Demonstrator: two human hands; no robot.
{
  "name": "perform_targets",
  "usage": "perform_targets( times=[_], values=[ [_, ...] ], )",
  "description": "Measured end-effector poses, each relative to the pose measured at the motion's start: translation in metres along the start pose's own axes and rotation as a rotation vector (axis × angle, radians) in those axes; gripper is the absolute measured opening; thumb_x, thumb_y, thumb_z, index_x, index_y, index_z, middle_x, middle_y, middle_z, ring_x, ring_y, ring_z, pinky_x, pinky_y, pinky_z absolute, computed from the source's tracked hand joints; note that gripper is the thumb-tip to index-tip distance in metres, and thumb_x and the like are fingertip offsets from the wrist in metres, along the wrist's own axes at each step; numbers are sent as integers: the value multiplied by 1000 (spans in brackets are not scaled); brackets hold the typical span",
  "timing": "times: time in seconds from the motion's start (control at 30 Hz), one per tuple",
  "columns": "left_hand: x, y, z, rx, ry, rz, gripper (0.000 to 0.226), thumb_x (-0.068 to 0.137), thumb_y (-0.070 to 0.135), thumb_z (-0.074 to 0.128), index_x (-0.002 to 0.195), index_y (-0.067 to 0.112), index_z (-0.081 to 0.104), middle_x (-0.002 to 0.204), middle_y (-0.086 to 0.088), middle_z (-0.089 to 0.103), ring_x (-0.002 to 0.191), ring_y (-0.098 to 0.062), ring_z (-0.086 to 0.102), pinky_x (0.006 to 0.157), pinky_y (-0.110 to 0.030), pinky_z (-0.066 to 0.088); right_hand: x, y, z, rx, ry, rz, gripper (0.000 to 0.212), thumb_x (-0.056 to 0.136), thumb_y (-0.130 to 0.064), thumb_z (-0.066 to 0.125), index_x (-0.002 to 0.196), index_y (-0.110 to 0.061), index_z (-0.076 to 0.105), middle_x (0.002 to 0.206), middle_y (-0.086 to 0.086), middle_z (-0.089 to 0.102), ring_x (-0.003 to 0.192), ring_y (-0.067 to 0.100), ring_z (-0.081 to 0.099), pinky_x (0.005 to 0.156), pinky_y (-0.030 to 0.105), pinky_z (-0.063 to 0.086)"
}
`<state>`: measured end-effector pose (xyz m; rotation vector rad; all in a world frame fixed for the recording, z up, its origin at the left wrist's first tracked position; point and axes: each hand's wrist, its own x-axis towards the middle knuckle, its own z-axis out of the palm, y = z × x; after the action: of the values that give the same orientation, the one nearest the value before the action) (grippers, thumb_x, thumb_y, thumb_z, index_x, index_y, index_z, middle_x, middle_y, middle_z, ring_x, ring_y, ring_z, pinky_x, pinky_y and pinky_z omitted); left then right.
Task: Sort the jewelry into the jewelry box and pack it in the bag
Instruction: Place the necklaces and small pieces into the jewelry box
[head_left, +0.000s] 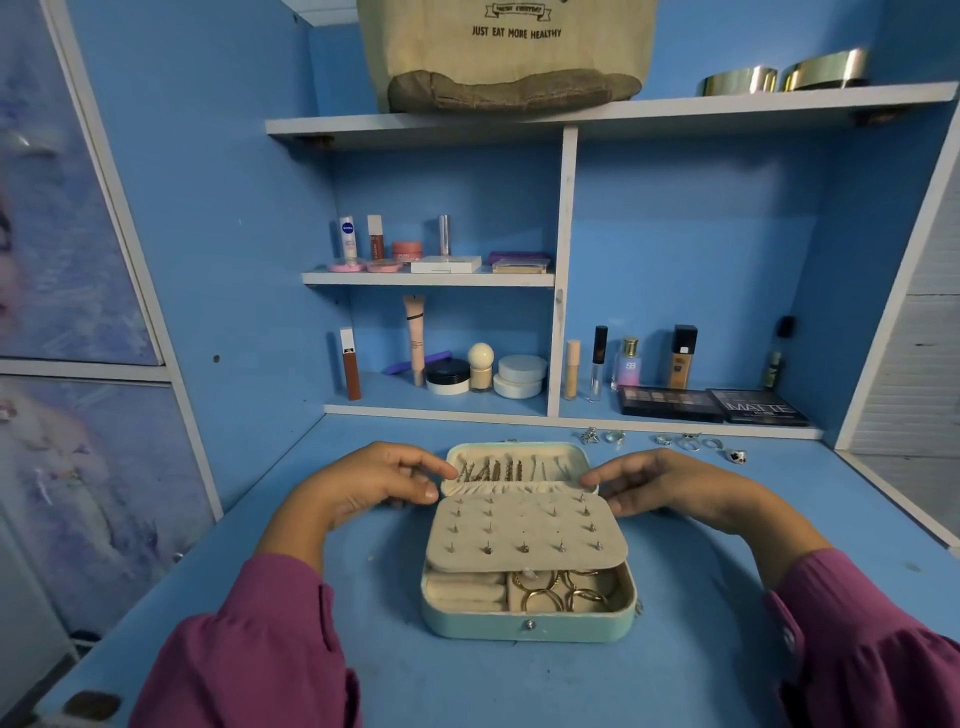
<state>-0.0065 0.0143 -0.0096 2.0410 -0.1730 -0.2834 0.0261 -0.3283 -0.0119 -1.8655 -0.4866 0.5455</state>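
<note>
Jewelry box (528, 621) sits open in the middle of the blue desk (467, 686), mint shell, cream lining. My left hand (382, 480) is at the left edge of the raised lid (519, 470), fingers loosely curled, fingertips touching the lid's corner just by the hinge; not clearly gripping anything, looks like a light touch. My right hand (657, 483) mirrors it at the lid's right edge, fingers fairly straight and relaxed, tips at or just beside the rim; can't tell if they actually make contact. Lid holds a row of gold chains or pins (501, 472), too small to tell which. A cream earring panel (525, 530) lies tilted over the back of the base, studded with small earring posts in rows. Under its front edge, the base shows ring rolls (465, 590) on the left and a compartment with gold hoops and rings (563, 592) on the right. Several silver rings (685, 442) lie loose on the desk, back right, well apart from the box, near the eyeshadow palettes (714, 405). Canvas bag (506, 52) stands on the top shelf (727, 111), printed text facing me. Cosmetics bottles and jars fill the lower shelves. Magenta sleeves (249, 644) cover both my forearms.
</note>
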Motion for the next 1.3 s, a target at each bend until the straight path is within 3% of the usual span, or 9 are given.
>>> perform_targets(
  times=[0.1,0.23,0.5,0.63,0.8,0.93,1.1,1.23,1.3],
  values=[
    [-2,0,-1,-25,-52,12,39,80,-10,66,94,25,78,86,-11,67,84,-16,61,84,-27,48,1,1,0,-4,-1,-6,44,66,-4,79,109,-7,70,102,16,68,95,21,63,87,20,51],
    [-3,2,3,12,-41,6,40,78,-10,66,94,25,77,97,-14,71,90,-16,64,91,-21,51,1,0,3,16,19,-10,36,66,-5,73,102,-9,71,100,5,73,93,11,68,81,15,50],
    [2,2,7,6,56,-12,25,80,-1,70,101,13,75,100,-1,74,100,-11,67,85,-14,50,5,-2,6,17,79,-7,38,65,-12,73,103,-12,72,106,8,72,103,15,66,94,22,50],
    [5,1,9,-28,136,2,22,80,1,70,99,12,75,96,0,75,91,-6,68,76,-10,50,8,-1,9,21,152,-2,26,79,0,68,103,-11,72,103,10,73,98,15,67,85,19,53],
    [9,-1,12,-51,225,38,22,83,-1,67,91,17,75,89,6,74,84,-2,67,70,-9,50,12,-1,14,24,234,-6,24,84,2,65,103,-11,72,97,0,75,82,2,70,69,9,50],
    [7,-2,8,-12,168,36,31,84,-5,64,94,21,75,104,-13,71,96,-14,63,85,-16,52,12,-4,16,29,239,-2,25,85,2,63,103,-13,70,94,1,75,78,1,70,65,8,49],
    [1,-1,2,-145,-1,35,54,80,-22,53,90,25,78,103,-11,72,100,-15,65,86,-19,52,9,-4,17,-13,213,6,23,86,-5,65,105,-18,70,97,-4,74,84,-1,68,72,9,50],
    [-1,-1,-1,-188,-64,17,49,82,-21,51,105,16,72,110,-12,71,102,-15,66,87,-19,52,8,-5,16,-45,185,14,25,85,-11,66,106,-24,70,103,-7,73,98,3,66,91,19,49],
    [-1,-1,0,-161,-60,18,44,83,-16,54,105,17,72,110,-9,71,103,-15,65,87,-18,51,8,-5,17,-53,196,18,24,85,-12,66,104,-25,71,102,-9,73,98,3,65,90,18,48]
  ],
)
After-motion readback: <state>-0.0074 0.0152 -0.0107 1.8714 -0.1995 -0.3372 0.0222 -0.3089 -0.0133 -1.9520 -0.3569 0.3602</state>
